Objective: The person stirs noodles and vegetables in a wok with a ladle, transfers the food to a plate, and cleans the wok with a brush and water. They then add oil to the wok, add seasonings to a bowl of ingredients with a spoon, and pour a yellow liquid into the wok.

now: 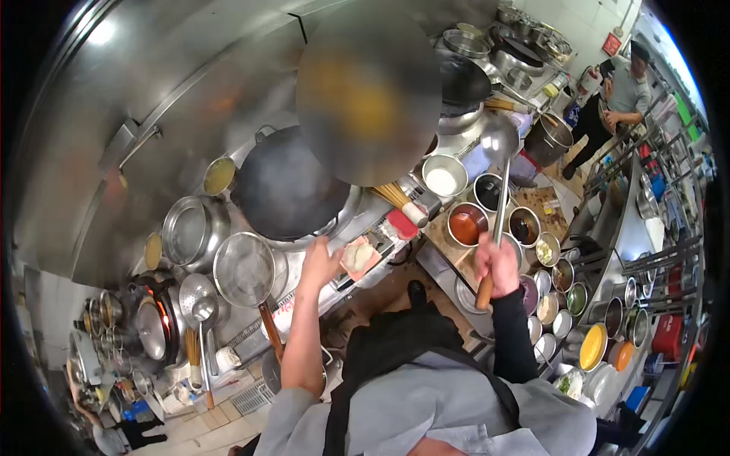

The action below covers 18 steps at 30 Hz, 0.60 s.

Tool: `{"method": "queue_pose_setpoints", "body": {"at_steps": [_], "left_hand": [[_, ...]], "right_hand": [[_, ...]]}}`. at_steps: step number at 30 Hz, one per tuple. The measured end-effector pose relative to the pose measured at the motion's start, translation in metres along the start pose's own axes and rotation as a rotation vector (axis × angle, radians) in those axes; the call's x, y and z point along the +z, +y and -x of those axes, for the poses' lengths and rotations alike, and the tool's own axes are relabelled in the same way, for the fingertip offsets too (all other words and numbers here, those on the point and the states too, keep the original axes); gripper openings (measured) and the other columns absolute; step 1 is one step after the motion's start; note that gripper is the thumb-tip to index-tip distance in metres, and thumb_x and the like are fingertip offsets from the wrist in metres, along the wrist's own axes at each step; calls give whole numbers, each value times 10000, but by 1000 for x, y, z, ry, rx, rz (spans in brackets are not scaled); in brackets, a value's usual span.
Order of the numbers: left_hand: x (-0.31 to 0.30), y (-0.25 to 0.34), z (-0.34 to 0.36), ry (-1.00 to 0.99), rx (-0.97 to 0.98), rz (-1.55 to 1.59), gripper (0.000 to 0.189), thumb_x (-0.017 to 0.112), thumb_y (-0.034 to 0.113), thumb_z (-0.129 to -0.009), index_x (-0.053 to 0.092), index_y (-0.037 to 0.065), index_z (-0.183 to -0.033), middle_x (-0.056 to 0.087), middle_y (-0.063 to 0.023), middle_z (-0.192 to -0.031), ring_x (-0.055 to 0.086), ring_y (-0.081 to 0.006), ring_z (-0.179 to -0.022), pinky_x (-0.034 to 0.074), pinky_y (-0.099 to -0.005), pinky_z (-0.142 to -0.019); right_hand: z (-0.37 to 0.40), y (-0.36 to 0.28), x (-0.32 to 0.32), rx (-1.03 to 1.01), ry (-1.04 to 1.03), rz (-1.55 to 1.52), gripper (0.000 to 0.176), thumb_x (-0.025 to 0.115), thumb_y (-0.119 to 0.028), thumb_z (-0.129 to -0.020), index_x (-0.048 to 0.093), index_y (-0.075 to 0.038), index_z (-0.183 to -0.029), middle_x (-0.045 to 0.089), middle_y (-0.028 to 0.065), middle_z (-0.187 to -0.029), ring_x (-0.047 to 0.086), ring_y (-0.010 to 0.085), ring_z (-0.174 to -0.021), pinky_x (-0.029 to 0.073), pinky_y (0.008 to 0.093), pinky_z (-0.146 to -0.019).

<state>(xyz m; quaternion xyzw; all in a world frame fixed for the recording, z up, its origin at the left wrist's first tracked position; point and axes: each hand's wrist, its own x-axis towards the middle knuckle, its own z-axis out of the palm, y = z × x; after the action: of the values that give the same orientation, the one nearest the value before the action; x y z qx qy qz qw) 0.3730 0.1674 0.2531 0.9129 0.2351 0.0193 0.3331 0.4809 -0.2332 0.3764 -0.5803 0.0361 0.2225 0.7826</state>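
My right hand is closed around the long handle of a steel ladle, whose wooden end sticks out below the fist. The ladle's bowl is raised at the far end, over the seasoning pots in this view. My left hand is at the near rim of a large dark wok, close to its loop handle, with thumb and fingers apart. Just right of that hand lies a crumpled pale cloth. Red-orange sauce fills a pot beside my right hand.
Left of the wok are a wire strainer, a perforated skimmer and a lit burner. Bowls of seasonings crowd the right. A bamboo brush lies near the wok. A person stands far right. A blurred round patch hides the upper middle.
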Motion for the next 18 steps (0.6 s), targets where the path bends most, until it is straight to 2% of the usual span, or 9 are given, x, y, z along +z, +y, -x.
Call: {"method": "queue_pose_setpoints", "body": {"at_steps": [2, 3, 5, 6, 9, 10, 13, 16, 18], "left_hand": [[29, 15, -51, 98, 66, -226, 475, 739, 310, -923, 628, -43, -1220, 650, -224, -1218, 608, -421, -1210, 496, -473, -1020], [36, 18, -62, 56, 19, -255, 494, 747, 313, -913, 623, -44, -1230, 626, -223, -1253, 593, -422, -1228, 490, -478, -1033], [50, 24, -75, -28, -93, -300, 533, 763, 319, -892, 611, -46, -1251, 579, -221, -1324, 563, -424, -1266, 478, -487, -1058], [50, 33, -75, -22, -161, -310, 543, 749, 274, -885, 584, -42, -1295, 556, -222, -1351, 570, -418, -1248, 478, -516, -1055], [101, -7, -66, 298, -79, -288, 500, 739, 259, -878, 607, -15, -1275, 598, -212, -1277, 558, -401, -1247, 452, -520, -1060], [103, -5, -62, 322, -103, -326, 455, 712, 200, -871, 592, 1, -1261, 584, -192, -1300, 568, -393, -1251, 466, -544, -1028], [45, 67, -29, 225, -281, -392, 389, 702, 166, -866, 597, 24, -1212, 605, -170, -1286, 578, -377, -1223, 460, -554, -988], [-9, 109, 9, 294, -268, -361, 246, 744, 171, -866, 684, 60, -1078, 707, -184, -1082, 662, -392, -1071, 482, -529, -937], [-47, 147, 32, 443, -108, -277, 158, 776, 55, -829, 681, 12, -949, 697, -231, -962, 686, -420, -875, 531, -476, -763]], "right_hand": [[-29, -29, 12, -119, -82, -83, 255, 556, -197, -1062, 545, -43, -1265, 539, 20, -776, 450, 106, -472, 409, 279, -405], [-44, -35, 18, -198, -147, -140, 346, 569, -230, -1082, 534, -44, -1372, 532, 6, -824, 440, 79, -483, 374, 242, -399], [-43, -40, 9, -16, -134, -93, 316, 566, -223, -1083, 543, -62, -1354, 512, 0, -812, 440, 62, -493, 342, 236, -397], [-52, -31, 7, -20, -98, -26, 282, 566, -210, -1082, 554, -70, -1326, 507, -7, -793, 441, 60, -495, 325, 239, -389], [-112, 0, -11, -190, -14, 384, 214, 616, -158, -1028, 603, -45, -1208, 510, -30, -736, 424, 48, -525, 341, 255, -455], [-133, 5, -14, -222, -19, 458, 196, 630, -145, -1008, 613, -35, -1170, 515, -33, -723, 423, 45, -540, 348, 260, -479], [-175, -5, 6, -33, -163, 227, 189, 617, -126, -1014, 579, -44, -1181, 486, -30, -635, 417, 78, -445, 351, 273, -403], [-234, 4, 15, 6, -251, 255, 134, 583, -100, -977, 551, -8, -1069, 512, 17, -593, 462, 138, -400, 377, 312, -382], [-277, 5, 19, -40, -265, 450, 142, 589, -120, -936, 554, 5, -995, 543, 51, -604, 507, 169, -407, 408, 348, -393]]}}
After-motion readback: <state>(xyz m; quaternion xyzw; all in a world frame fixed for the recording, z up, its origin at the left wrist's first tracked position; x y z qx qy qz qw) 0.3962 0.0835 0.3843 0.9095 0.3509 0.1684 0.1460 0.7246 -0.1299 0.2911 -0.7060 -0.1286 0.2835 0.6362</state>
